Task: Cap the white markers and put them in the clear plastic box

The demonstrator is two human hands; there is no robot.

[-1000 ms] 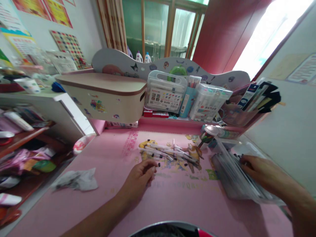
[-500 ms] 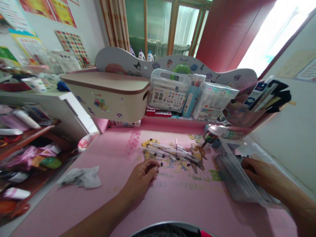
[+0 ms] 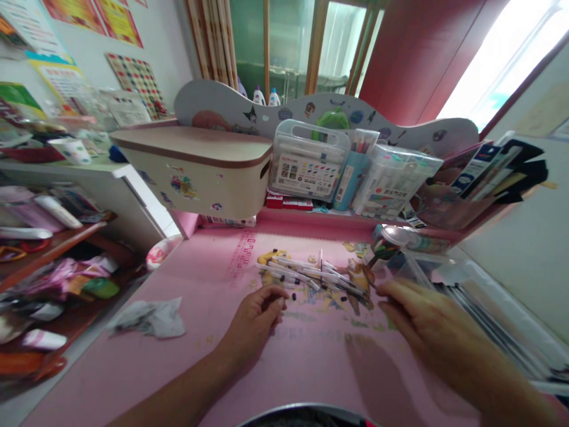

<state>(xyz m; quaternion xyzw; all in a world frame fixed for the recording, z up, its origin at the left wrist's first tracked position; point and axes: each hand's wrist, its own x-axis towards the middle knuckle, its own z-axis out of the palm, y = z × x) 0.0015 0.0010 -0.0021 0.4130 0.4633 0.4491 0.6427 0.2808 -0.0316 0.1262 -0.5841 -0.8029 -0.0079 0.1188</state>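
A pile of several white pens [image 3: 311, 274] with black caps lies on the pink desk [image 3: 284, 362], over a cartoon print. My left hand [image 3: 255, 317] rests on the desk just in front of the pile's left end, fingers curled loosely, a small black cap by its fingertips. My right hand [image 3: 427, 323] hovers over the desk beside the pile's right end, fingers stretched flat and holding nothing. To its right lies an open clear plastic case [image 3: 489, 320] filled with more pens.
A crumpled tissue [image 3: 149, 317] lies at the left. At the desk's back stand a cream storage box [image 3: 195, 169], clear marker cases [image 3: 306, 160], a blue pen cup [image 3: 351, 178] and a small jar [image 3: 384, 240]. Cluttered shelves [image 3: 48, 261] line the left side.
My right hand has left the clear pen case and swung left towards the pile of pens. My left hand has stayed in place.
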